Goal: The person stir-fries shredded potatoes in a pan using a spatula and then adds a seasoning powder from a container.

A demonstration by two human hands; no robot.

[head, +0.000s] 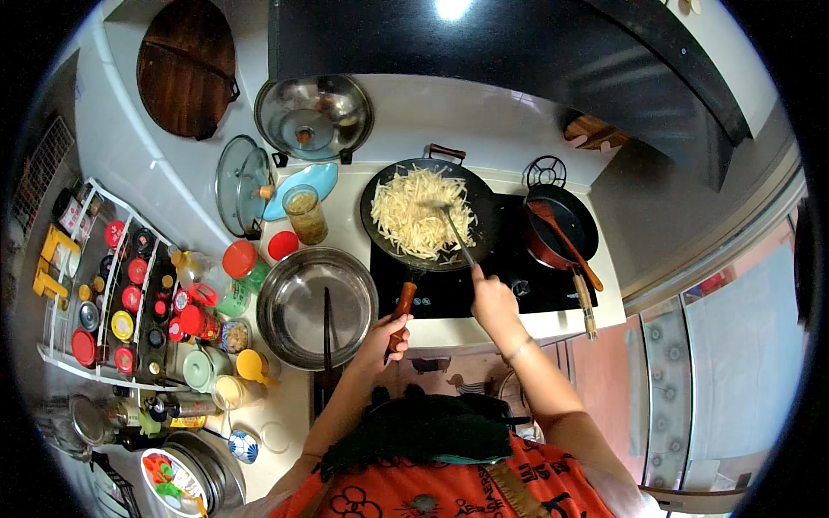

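A dark wok (482,243) sits on the black glass cooktop (447,304). Pale shredded strips (414,207), perhaps potato, are heaped inside it. My left hand (381,340) is closed around the wok's brown wooden handle (405,299). In my right hand (493,303) is the handle of a metal spatula (458,238). Its blade rests among the strips on the right part of the heap and is partly hidden by them. A second wooden handle (447,152) rises from the wok's far rim.
Left of the wok stands a steel basin (272,311) with chopsticks (327,324) across its near rim. A small pan (586,220) holding a wooden spatula (560,236) is at right. Jars crowd a white rack (97,372). A glass jar (306,217) stands near the wall.
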